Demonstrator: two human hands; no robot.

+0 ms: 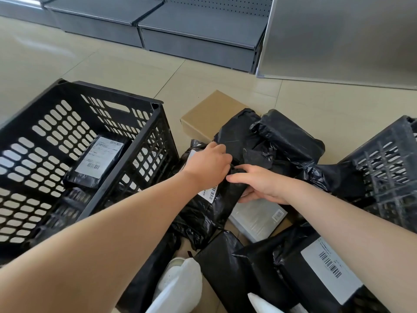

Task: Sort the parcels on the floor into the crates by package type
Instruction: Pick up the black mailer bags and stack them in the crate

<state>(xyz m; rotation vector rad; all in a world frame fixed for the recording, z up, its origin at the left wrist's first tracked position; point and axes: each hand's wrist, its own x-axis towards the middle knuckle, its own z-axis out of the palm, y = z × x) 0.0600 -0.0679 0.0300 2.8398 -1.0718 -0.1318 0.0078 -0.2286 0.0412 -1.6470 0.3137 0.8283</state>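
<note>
A heap of black plastic mailer bags lies on the floor between two black crates. My left hand grips the upper edge of a black mailer bag with a white barcode label. My right hand holds the same bag from its right side, thumb on top and fingers underneath. The left crate holds one black labelled bag. The right crate shows only its slotted wall. A brown cardboard box lies behind the heap.
More black bags are piled beyond my hands, and another labelled one lies at the lower right. A grey flat parcel sits under the heap. White shoes are at the bottom. Grey shelving bases line the far side.
</note>
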